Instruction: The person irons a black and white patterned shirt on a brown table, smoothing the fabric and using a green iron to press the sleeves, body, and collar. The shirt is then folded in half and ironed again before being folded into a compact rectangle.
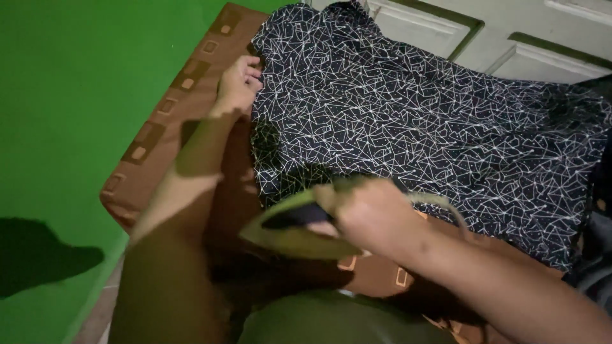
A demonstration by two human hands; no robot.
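A dark garment (408,121) with a white web-like line pattern lies spread over a brown padded surface (172,108) with small square motifs. My left hand (239,81) grips the garment's left edge, fingers curled on the cloth. My right hand (370,213) is closed on the dark handle of a pale green clothes iron (287,232), which sits at the garment's near edge, partly off the cloth. A cord (446,207) curves away from the iron past my right wrist.
A green floor (57,127) lies to the left, with a dark shadow on it. Pale panelled doors (484,38) stand behind the brown surface. A dark object sits at the far right edge. My olive-clad lap (331,322) is at the bottom.
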